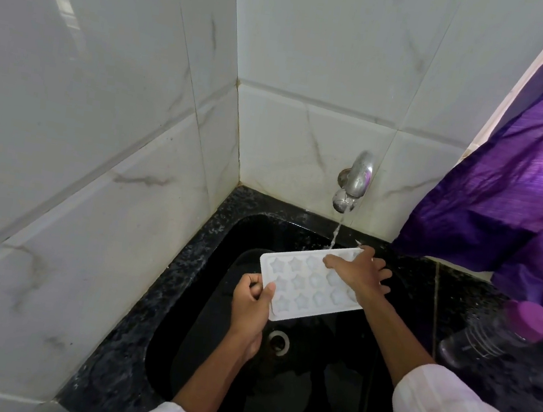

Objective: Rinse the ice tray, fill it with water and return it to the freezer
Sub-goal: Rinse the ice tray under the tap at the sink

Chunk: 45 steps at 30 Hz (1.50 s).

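Note:
A white ice tray (301, 285) with star-shaped cells is held over the black sink (216, 302). My left hand (252, 302) grips its near left end, thumb on top. My right hand (361, 274) lies on the tray's far right end with its fingers spread over the cells. Water runs from the chrome tap (352, 182) on the wall and lands on the tray's far edge, close to my right hand.
The sink's drain (278, 342) is below the tray. A dark bottle with a purple cap (501, 334) lies on the black granite counter (498, 384) at the right. A purple curtain (527, 170) hangs at the right. White tiled walls close the corner.

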Available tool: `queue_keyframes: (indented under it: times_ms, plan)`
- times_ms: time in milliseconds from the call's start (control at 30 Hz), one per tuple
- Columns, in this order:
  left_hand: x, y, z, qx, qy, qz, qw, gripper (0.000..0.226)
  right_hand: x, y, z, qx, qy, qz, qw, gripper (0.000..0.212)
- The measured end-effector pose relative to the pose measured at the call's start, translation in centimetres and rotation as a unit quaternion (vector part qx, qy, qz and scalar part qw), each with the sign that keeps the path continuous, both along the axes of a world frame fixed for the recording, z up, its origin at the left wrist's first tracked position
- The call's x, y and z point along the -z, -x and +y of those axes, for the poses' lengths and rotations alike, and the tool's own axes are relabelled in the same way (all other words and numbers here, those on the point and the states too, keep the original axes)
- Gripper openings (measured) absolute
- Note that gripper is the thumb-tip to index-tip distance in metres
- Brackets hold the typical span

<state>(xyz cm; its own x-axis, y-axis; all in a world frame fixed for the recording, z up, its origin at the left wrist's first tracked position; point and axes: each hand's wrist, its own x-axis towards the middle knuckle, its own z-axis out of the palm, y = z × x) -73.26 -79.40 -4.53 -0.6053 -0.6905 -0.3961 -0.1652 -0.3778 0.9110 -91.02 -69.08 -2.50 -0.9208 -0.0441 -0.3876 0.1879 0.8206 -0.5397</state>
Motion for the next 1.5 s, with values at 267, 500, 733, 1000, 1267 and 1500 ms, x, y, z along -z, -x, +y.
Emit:
queue_keyframes:
  times_ms: [267, 500, 733, 1000, 1267, 1500]
  plan:
    - [-0.1, -0.1, -1.2, -0.002, 0.012, 0.009, 1.000, 0.003, 0.4, -0.8, 0.1, 0.008, 0.038, 0.000, 0.999, 0.094]
    - [-0.2, -0.4, -1.2, 0.001, 0.016, -0.003, 1.000, 0.003, 0.2, -0.9, -0.2, 0.018, 0.027, -0.028, 0.999, 0.095]
    - [0.0, -0.6, -0.4, -0.004, 0.015, -0.005, 1.000, 0.003, 0.3, -1.1, -0.2, 0.024, 0.020, -0.008, 0.999, 0.093]
    - [0.1, -0.9, -1.0, 0.013, 0.045, -0.016, 0.999, 0.005, 1.4, -1.0, 0.5, 0.013, 0.066, -0.057, 0.996, 0.098]
    - [-1.2, -2.8, -2.4, 0.044, 0.285, -0.022, 0.957, 0.010, 6.7, -0.2, 2.0, -0.004, 0.205, -0.152, 0.967, 0.127]
    - [-0.6, -5.3, -3.5, 0.231, 0.693, -0.035, 0.682, 0.042, 3.6, -4.5, 2.4, 0.023, 0.254, -0.210, 0.944, 0.037]
